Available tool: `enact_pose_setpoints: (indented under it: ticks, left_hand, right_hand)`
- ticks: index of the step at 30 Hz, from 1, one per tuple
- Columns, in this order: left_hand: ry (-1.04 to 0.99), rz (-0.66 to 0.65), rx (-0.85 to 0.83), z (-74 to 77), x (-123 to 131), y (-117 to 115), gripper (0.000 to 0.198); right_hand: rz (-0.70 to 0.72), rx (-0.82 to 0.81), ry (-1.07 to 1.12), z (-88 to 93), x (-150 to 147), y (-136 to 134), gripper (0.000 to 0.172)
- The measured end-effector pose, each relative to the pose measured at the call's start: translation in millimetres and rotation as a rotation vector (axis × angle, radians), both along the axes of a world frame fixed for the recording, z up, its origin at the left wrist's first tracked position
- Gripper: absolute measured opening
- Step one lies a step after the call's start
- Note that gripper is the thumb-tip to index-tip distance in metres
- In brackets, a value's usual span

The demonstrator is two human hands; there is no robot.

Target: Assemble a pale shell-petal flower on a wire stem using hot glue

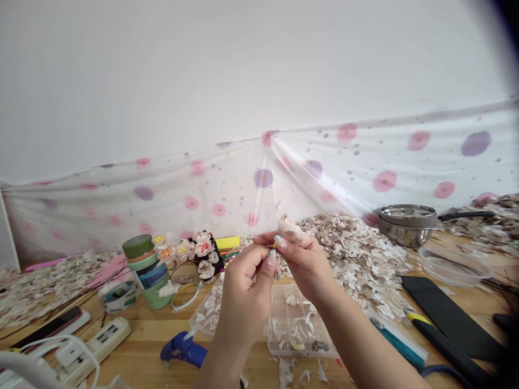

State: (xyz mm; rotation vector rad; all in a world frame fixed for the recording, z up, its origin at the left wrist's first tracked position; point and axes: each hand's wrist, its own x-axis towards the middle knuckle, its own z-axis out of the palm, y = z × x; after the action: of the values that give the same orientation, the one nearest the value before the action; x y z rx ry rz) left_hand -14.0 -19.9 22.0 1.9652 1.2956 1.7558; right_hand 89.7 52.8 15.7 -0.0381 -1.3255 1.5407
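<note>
My right hand (304, 259) pinches a whitish, papery petal (292, 229), which sticks up above its fingers. Right against it, my left hand (247, 275) is closed, thumb pressed on the fingers. Between the two sets of fingertips shows a tiny yellow piece (274, 245); what the left fingers grip is mostly hidden. Below the hands lies a clear compartment box (279, 346) with pale petal scraps inside. A blue glue gun (184, 348) rests by my left forearm. Behind the hands, finished-looking flowers (204, 246) with pink and yellow centres stand in a dark holder.
A large heap of petals (357, 243) spreads behind my right hand, another heap (44, 281) at far left. A green jar (148, 275), a power strip (97, 346) and a phone (48, 327) lie left. Metal bowls (407, 229) and a black flat piece (450, 316) sit right.
</note>
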Motion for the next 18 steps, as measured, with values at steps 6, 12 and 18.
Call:
enact_pose_setpoints:
  ticks: [6,12,18]
  left_hand:
    - [-0.096,-0.088,-0.058,-3.4,-6,2,0.037]
    - [-0.232,-0.160,-0.109,-4.1,-12,3,0.039]
    - [-0.252,-0.185,-0.124,-2.8,-18,3,0.039]
  right_hand:
    - [0.003,0.007,-0.006,-0.6,1,-1,0.016]
    - [0.038,0.048,-0.026,3.1,0,-1,0.023]
    - [0.006,0.070,-0.065,5.9,2,-4,0.019]
